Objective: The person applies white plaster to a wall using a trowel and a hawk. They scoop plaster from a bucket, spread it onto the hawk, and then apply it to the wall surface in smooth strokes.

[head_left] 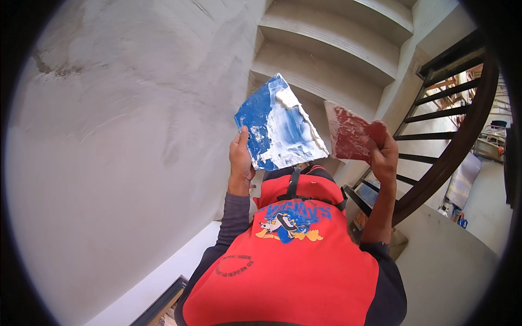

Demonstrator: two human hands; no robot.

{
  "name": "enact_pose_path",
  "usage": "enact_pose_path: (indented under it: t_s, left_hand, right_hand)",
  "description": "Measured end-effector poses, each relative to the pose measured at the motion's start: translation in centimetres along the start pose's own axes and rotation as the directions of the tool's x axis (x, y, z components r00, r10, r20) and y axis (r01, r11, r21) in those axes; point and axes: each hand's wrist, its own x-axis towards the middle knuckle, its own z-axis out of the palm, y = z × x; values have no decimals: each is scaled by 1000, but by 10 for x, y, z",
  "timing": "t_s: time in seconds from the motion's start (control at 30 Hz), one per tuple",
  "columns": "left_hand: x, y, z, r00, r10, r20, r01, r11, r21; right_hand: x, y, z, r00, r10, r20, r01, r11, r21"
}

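The L hand (241, 157) holds a flat blue board (258, 117) by its left edge. The board is stiff, irregular w/ angular corners, and carries white paste (291, 130), thick and lumpy along the upper R edge, smeared thin in the middle. The R hand (383, 155) is closed on the R end of a dark red plate (348, 133), also flat, approx. four-sided, w/ whitish residue on its face. Both pieces are in front of the torso, side by side; from this view I can't tell if their near corners touch.

On the L stands a grey wall (119, 119), w/ cloudy trowel-like marks and a darker rough patch. Ahead are grey stair steps (326, 60), matte, slightly dusty. On the R is a curved dark handrail (480, 108) w/ straight dark bars (440, 112). The person wears a red shirt (293, 271) w/ dark sleeves.
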Motion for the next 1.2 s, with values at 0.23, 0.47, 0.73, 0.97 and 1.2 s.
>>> enact_pose_path:
  t_s: [0.23,0.47,0.73,0.97,1.2]
  left_hand:
    - [3,11,5,999,24,21,-25,999,40]
    - [6,22,4,997,-20,74,16,998,64]
    - [13,45,16,979,-102,176,90,993,70]
    - [14,18,-34,976,-80,200,71,996,57]
    - [9,4,-47,991,-15,136,7,998,62]
  right_hand:
    - [14,-59,15,936,-223,273,315,878,-362]
    - [39,-88,30,845,-378,377,534,598,-598]
    - [85,-125,51,750,-331,573,662,397,-636]
    - [57,-98,88,657,-232,717,751,288,-595]
    - [22,-95,101,682,-133,720,706,377,-599]
